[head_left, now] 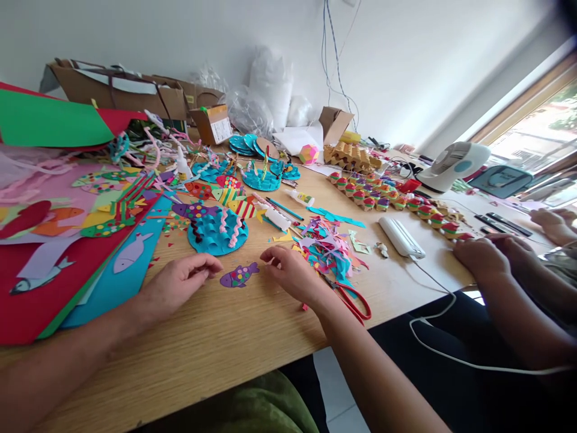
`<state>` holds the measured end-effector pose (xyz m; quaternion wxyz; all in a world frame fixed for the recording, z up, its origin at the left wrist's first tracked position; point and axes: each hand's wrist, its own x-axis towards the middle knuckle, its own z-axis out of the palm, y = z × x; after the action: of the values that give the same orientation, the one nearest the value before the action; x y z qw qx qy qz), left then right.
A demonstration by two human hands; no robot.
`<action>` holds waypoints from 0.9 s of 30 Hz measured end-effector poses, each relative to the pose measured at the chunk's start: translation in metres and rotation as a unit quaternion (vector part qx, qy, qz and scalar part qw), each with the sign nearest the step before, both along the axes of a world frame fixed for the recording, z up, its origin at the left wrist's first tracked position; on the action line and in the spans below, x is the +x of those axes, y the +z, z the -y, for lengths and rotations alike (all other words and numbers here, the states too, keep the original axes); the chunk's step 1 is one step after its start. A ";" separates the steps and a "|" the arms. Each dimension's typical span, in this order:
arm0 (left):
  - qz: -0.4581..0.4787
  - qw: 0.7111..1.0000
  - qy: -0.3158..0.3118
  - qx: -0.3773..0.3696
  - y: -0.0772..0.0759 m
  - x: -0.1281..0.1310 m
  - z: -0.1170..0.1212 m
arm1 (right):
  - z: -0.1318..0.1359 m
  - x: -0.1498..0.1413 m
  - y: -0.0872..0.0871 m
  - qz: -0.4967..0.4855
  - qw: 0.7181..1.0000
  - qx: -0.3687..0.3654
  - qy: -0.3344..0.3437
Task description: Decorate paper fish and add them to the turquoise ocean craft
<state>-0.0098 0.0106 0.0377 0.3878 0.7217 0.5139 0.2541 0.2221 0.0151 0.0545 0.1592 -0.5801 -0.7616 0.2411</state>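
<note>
The purple paper fish (240,275) lies flat on the worktop (216,349), between the left hand (196,276) and the right hand (282,267). Left fingers: curled inward; contact with the thumb cannot be determined. Right fingers: loosely bent, thumb slightly apart, nothing gripped. The red-handled scissors (358,305) lie beside the right wrist, near the paper scraps (327,243). Beyond the left hand: one turquoise disc (210,236) bearing pipe cleaners, with patterned paper fish (196,210) at its far edge. Farther right: a white device (400,236) with cable. Against the wall: cardboard boxes and plastic bags (270,78).
</note>
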 end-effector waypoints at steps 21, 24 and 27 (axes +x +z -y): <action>0.010 0.989 -0.032 -0.145 0.015 0.005 -0.005 | -0.024 -0.015 0.005 0.194 0.970 0.014 0.146; -0.003 0.988 -0.032 -0.148 0.015 0.006 -0.005 | -0.024 -0.015 0.004 0.195 0.970 0.016 0.146; 0.000 0.988 -0.030 -0.152 0.014 0.006 -0.005 | -0.025 -0.014 0.002 0.196 0.970 0.015 0.145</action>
<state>-0.0037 0.0160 0.0519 0.5005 0.6697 0.5245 0.1609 0.2081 0.0396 0.0565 -0.0210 -0.4971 -0.8574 0.1314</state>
